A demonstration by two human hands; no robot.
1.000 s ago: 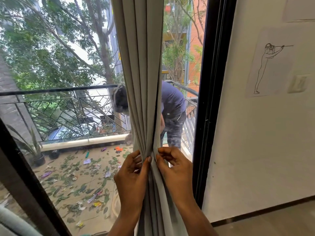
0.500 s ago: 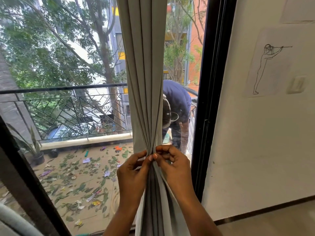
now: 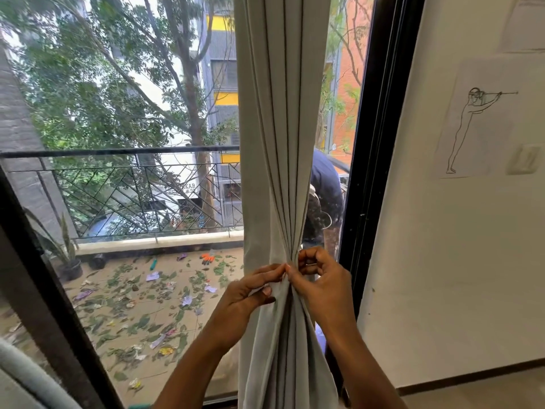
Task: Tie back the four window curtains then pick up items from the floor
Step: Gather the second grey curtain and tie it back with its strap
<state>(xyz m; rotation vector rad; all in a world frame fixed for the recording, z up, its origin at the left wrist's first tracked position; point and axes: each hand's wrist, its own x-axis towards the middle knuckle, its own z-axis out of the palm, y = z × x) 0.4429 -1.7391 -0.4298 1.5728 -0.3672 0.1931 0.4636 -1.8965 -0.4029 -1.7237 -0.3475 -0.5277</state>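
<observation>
Grey curtain (image 3: pixel 274 137) hangs bunched beside the black window frame (image 3: pixel 368 172), left hand (image 3: pixel 247 293) and right hand (image 3: pixel 323 280) both pinching its cinched waist; keep folds compressed and tension even while fastening, tie itself hidden.

Your left hand (image 3: pixel 247 293), just past 6 o'clock from the middle of the view, and your right hand (image 3: pixel 321 287), at about 5 o'clock, are both bare. The nails are short and pale, and the one on your left thumb (image 3: pixel 267 290) shows most plainly. Your left forearm (image 3: pixel 200 358), at 7 o'clock, and your right forearm (image 3: pixel 359 358), at 5 o'clock, are slim and uncovered from the wrists down to the bottom edge. The knuckles of your right hand stand out as small ridges.
</observation>
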